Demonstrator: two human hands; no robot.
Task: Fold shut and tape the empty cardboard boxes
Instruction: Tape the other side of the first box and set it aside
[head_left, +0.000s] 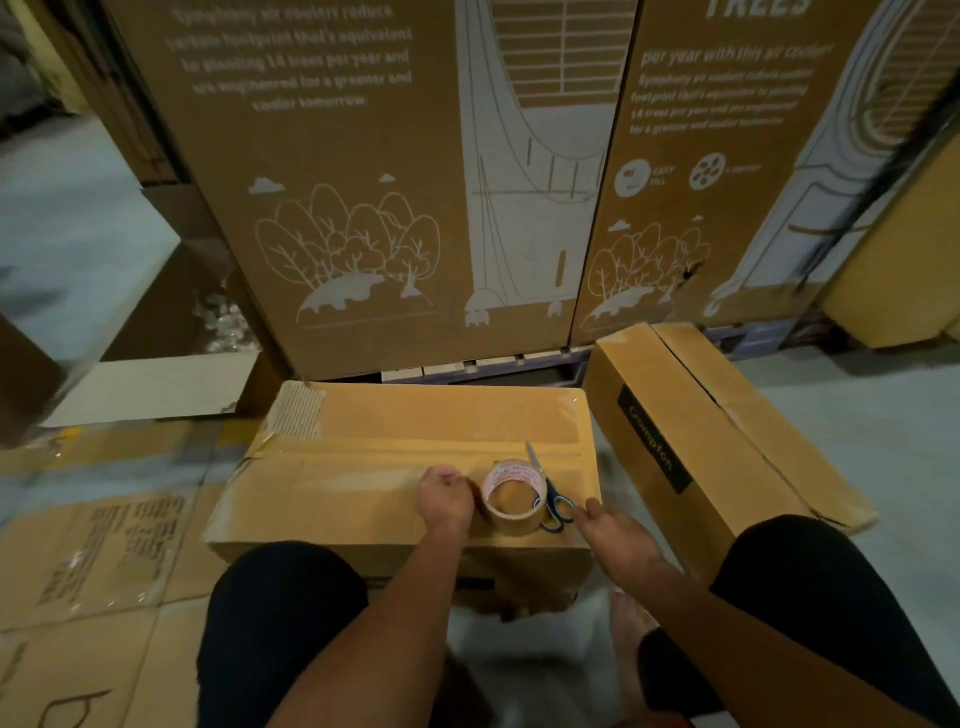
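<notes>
The cardboard box (405, 467) lay on the floor (857, 415) between the person's knees, its top flaps folded shut and meeting along a lengthwise seam that already looked covered with brown tape for most of its run. A roll of brown packing tape (514, 496) stood on the box top near the near right corner, and blue-handled scissors (550, 499) lay just behind it and touching it, blades pointing toward the far edge. The left hand (445, 501) had its grip curled against the left side of the roll, the fingers seeming to pinch at the tape's free end, though the blur hid the contact itself. The right hand (615, 532) was at the near right edge of the box with fingers loosely spread and clamped on nothing, a fingertip nearly at the scissor handles.

I judged the step in hand to be picking the tape end loose for another strip, or cutting one off. The next move would call for steadying the roll, drawing the strip out along the seam, and taking up the scissors with the right hand.

A second box (717, 431), marked Crompton, lay on the floor just to the right, its flaps closed but the seam apparently untaped. Tall printed air-cooler cartons (332, 182) stood behind, and flattened cardboard (104, 561) covered the floor at the left.
</notes>
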